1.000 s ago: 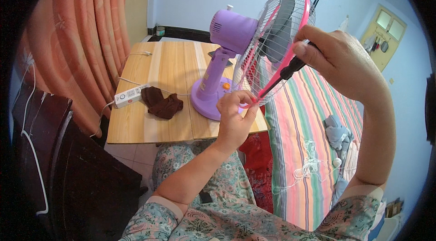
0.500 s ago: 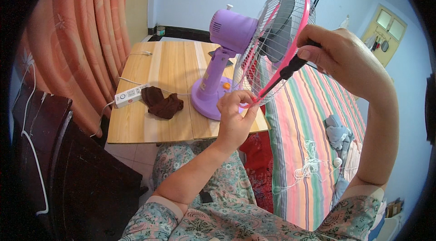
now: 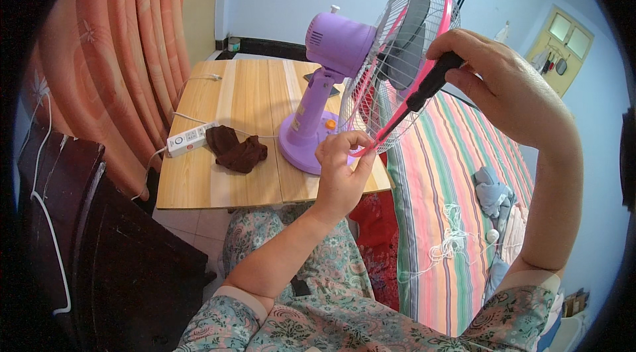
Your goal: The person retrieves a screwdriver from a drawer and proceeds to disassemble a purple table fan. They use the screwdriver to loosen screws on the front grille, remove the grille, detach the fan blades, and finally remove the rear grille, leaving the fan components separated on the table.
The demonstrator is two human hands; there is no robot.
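Observation:
A purple electric fan stands on a light wooden table, its wire cage edged by a pink rim and grey blades inside. My right hand is closed round the black handle of a screwdriver. Its shaft slants down to the lower end of the pink rim. There my left hand pinches the rim between thumb and fingers, right at the screwdriver's tip. Whatever the tip meets is too small to make out and partly covered by my fingers.
On the table lie a white power strip and a crumpled dark brown cloth. To the right is a bed with a striped sheet, holding tangled white cord and clothes. Dark furniture stands at the left.
The fingers of my right hand have shifted on the screwdriver's handle, and more of the handle shows. My left hand stays at the rim, and the fan has hardly moved.

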